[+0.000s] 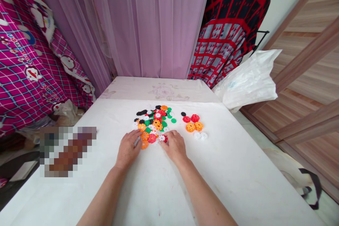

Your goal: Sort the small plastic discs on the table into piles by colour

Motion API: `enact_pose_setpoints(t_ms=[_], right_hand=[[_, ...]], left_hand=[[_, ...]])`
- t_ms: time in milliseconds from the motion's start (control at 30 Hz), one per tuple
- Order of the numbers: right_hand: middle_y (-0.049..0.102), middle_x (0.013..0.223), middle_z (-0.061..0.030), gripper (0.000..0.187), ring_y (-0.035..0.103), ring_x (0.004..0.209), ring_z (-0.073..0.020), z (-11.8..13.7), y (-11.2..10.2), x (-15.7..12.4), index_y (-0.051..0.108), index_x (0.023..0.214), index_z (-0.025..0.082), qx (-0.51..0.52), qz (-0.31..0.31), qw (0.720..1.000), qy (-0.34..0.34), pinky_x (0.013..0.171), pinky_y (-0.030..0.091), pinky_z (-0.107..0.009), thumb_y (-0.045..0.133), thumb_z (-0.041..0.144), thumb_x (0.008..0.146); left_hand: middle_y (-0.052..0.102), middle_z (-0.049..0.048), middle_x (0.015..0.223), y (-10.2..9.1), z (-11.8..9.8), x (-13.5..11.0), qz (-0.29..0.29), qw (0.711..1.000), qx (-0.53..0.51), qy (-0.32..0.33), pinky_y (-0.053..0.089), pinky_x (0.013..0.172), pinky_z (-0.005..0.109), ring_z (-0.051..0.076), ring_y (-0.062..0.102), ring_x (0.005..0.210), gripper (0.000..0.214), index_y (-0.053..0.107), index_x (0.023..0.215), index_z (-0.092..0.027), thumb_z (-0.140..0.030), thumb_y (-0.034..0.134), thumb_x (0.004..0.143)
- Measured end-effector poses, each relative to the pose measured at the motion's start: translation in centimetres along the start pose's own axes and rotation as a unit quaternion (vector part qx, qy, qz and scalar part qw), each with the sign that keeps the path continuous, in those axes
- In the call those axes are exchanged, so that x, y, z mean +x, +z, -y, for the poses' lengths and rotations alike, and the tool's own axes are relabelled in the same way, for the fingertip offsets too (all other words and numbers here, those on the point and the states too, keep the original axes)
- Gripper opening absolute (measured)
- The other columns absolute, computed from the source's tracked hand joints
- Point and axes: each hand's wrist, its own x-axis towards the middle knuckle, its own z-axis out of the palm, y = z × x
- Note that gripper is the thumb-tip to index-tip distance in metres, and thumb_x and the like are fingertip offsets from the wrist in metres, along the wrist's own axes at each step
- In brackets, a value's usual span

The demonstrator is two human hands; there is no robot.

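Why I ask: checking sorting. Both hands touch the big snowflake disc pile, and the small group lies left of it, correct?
No. Head view: left hand and right hand touch the big snowflake disc pile, but the small group lies right of it.

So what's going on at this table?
A person has both bare hands on a white table, at the near edge of a loose pile of small notched plastic discs in many colours. The left hand rests by an orange disc; the right hand touches a red one. A few red, orange and white discs lie apart to the right.
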Motion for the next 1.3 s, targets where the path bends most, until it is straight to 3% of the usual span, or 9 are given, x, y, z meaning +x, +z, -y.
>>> enact_pose_setpoints(t_ms=[233,500,700,867,1000,1133,1300], right_hand=[[0.068,0.101,-0.0063,0.026,0.060,0.098,-0.0226,-0.2,0.3,0.1,0.063,0.103,0.020,0.032,-0.005,0.999,0.013,0.084,0.041,-0.032,0.065,0.037,0.083],[0.069,0.095,-0.0026,0.024,0.064,0.084,-0.0174,-1.8,1.3,-0.1,0.067,0.109,0.028,0.063,-0.042,0.997,-0.027,0.074,0.044,-0.026,0.051,0.031,0.091],[0.068,0.108,-0.0074,0.038,0.064,0.096,-0.0188,-2.4,1.5,0.0,0.061,0.120,0.022,0.133,-0.090,0.987,-0.025,0.083,0.047,-0.027,0.035,0.025,0.093],[0.070,0.091,-0.0026,0.024,0.064,0.081,-0.0179,-3.3,1.0,0.0,0.063,0.100,0.024,0.180,-0.104,0.978,0.032,0.078,0.048,-0.028,0.042,0.030,0.088],[0.067,0.091,-0.0038,0.022,0.062,0.079,-0.0177,-4.2,0.7,0.2,0.065,0.090,0.024,0.140,-0.116,0.982,0.048,0.075,0.047,-0.028,0.044,0.030,0.086],[0.065,0.103,-0.0079,0.029,0.062,0.083,-0.0174,-4.5,0.9,0.2,0.066,0.104,0.020,0.104,-0.127,0.986,0.036,0.080,0.047,-0.028,0.046,0.032,0.086],[0.064,0.110,-0.0067,0.036,0.060,0.097,-0.0198,-3.7,0.6,-0.5,0.062,0.115,0.021,0.011,-0.100,0.994,0.032,0.081,0.045,-0.027,0.059,0.033,0.081]], left_hand=[[0.066,0.0082,0.127,-0.1,-0.2,0.1,0.007,1.000,0.008,0.015,0.041,0.106,0.052,0.026,0.058,0.120,0.035,0.068,0.112,-0.025,-0.031,0.046,0.087],[0.064,0.0078,0.129,-0.5,-0.5,-0.1,0.024,1.000,0.014,0.007,0.040,0.107,0.053,0.026,0.058,0.120,0.037,0.067,0.116,-0.026,-0.030,0.045,0.087],[0.065,0.0074,0.127,-0.4,-0.4,-0.2,0.016,1.000,0.014,0.013,0.041,0.106,0.052,0.026,0.058,0.120,0.036,0.067,0.115,-0.026,-0.031,0.044,0.088],[0.065,0.0075,0.127,-0.2,-0.3,-0.3,0.005,1.000,0.010,0.024,0.042,0.105,0.051,0.026,0.058,0.119,0.035,0.067,0.115,-0.025,-0.032,0.043,0.090],[0.065,0.0072,0.128,-0.1,-0.3,-0.4,0.006,1.000,0.014,0.023,0.041,0.105,0.052,0.026,0.058,0.120,0.035,0.067,0.116,-0.026,-0.033,0.043,0.090],[0.064,0.0074,0.129,0.0,-0.3,-0.5,0.009,1.000,0.016,0.019,0.040,0.106,0.054,0.027,0.057,0.121,0.035,0.066,0.117,-0.026,-0.033,0.043,0.091],[0.065,0.0072,0.128,0.2,0.0,-0.6,0.000,0.999,0.023,0.035,0.042,0.104,0.053,0.026,0.058,0.120,0.034,0.065,0.117,-0.026,-0.031,0.044,0.091]])
